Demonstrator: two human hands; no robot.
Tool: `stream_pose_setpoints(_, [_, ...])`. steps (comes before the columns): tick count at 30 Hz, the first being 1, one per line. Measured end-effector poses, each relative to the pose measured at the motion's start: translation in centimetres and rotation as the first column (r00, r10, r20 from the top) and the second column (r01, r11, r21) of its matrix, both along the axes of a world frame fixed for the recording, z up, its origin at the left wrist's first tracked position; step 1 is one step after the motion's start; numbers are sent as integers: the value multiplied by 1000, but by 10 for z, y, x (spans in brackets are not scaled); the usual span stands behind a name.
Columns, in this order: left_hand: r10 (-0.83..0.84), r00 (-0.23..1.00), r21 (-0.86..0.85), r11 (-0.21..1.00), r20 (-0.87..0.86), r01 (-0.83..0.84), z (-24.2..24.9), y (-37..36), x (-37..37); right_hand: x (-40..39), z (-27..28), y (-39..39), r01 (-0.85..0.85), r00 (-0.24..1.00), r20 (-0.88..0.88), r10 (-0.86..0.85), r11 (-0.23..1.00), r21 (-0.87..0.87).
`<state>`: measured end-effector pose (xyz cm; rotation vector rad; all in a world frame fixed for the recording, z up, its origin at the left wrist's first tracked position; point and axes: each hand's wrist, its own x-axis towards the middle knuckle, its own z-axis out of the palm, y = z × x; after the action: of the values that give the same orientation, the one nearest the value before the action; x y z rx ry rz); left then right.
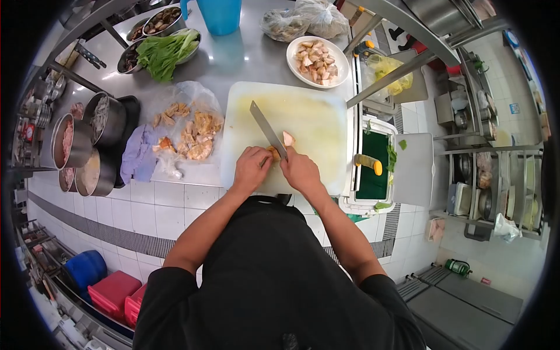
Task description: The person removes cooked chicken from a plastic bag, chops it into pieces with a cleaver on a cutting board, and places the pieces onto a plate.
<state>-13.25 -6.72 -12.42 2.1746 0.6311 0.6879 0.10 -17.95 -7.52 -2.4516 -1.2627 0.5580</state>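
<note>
My right hand (300, 171) is closed round the handle of a large kitchen knife (266, 128), its blade slanting away to the upper left over the white cutting board (251, 108). Left of the blade, my left hand (251, 168) has its fingers curled on a piece of cooked-looking meat (273, 153), mostly hidden by the fingers and knife. A pale cut chunk of meat (288, 139) lies just right of the blade. Beyond the board, a white plate (291, 65) carries many cut chunks. To the left, more brownish meat pieces (198, 137) rest on a clear plastic bag (195, 93).
Metal pots (99, 181) with ingredients stand at the left. Leafy greens (166, 55) top a bowl near a blue jug (220, 14). A purple cloth-like bag (139, 154) lies by the meat. At the right, a yellow-ended handle (368, 162) sits over a green-lined bin (373, 184). A metal rail (391, 76) crosses overhead.
</note>
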Motion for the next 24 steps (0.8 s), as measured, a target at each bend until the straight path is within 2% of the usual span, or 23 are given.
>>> stream_pose_setpoints(4, [-15,1000,43,999,-1,15,-4,2,2,20,22,1,-52,999,5,52,998,-41])
stream_pose_setpoints(6, [-19,1000,66,998,-16,20,-4,3,3,18,41,0,-25,997,82,16,993,113])
stream_pose_setpoints(7, [-15,1000,66,998,-14,16,-4,4,3,16,59,2,-30,996,84,21,993,114])
stream_pose_setpoints(9, [32,999,12,999,43,-33,-4,1,-3,8,92,2,109,993,4,-115,951,291])
stream_pose_setpoints(10, [32,999,10,999,40,-33,-1,1,-7,5,99,1,110,993,2,-115,951,289])
stream_pose_setpoints(12, [97,995,-26,995,37,-96,6,2,-14,-3,105,0,135,990,-44,-131,845,517])
stream_pose_setpoints(14, [110,994,-36,993,27,-109,10,4,-19,-11,68,1,126,991,-18,-130,899,419])
stream_pose_setpoints(15, [121,993,-46,992,17,-120,11,3,-22,-14,23,2,65,998,12,-69,974,215])
stream_pose_setpoints(16, [121,993,-48,992,16,-120,11,0,-25,-16,-5,2,5,1000,30,-5,1000,1])
stream_pose_setpoints(20, [118,992,-65,991,42,-116,9,0,-25,-18,-4,7,8,1000,18,-8,1000,4])
stream_pose_setpoints(23, [98,995,-47,994,17,-97,6,2,-20,3,-6,6,-6,998,-66,8,1000,23])
stream_pose_setpoints(24, [81,997,-39,996,-5,-82,5,2,-19,10,0,3,5,990,-144,2,999,53])
